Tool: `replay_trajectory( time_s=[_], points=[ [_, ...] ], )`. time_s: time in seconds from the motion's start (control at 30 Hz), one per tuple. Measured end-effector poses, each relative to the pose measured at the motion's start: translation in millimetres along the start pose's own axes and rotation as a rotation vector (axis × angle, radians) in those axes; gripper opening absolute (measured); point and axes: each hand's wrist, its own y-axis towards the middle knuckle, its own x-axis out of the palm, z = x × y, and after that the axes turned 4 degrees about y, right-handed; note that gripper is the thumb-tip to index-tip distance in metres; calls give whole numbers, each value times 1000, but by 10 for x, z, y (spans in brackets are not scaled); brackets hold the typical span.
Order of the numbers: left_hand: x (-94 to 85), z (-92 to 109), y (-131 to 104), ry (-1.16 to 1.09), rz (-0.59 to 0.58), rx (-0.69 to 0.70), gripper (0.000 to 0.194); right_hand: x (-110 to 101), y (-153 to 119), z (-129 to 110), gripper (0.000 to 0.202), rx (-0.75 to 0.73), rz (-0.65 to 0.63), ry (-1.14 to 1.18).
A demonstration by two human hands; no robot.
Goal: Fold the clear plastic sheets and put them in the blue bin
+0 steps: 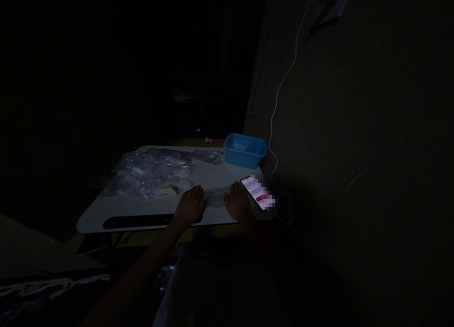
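Plastic film (214, 197) lies between flattened left hand (192, 205) and flattened right hand (237, 202) — uneven pressure could crease it. Rightward slip might bump the smartphone (255, 189)!

A room in a home is suggested, though much of it is lost in darkness. A small white desk (213, 175) with a long black strip (138, 221) along its near edge is set beside a plain wall (354, 105); a household-style blue basin (241, 157) is placed on it at two o'clock and a lit phone (254, 190) at three. At one o'clock, a white cable (277, 98) is hung down the wall.
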Motion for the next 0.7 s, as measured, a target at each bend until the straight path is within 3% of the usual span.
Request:
replay_trajectory(
  time_s=[0.3, 0.7],
  points=[
    [-23, -10, -14, -46, 12, 37, 44, 9, -3, -6, 56, -5, 35, -6],
    [-33, -12, -14, -49, 37, 37, 40, -18, 2, -8, 56, 3, -22, 11]
  ],
)
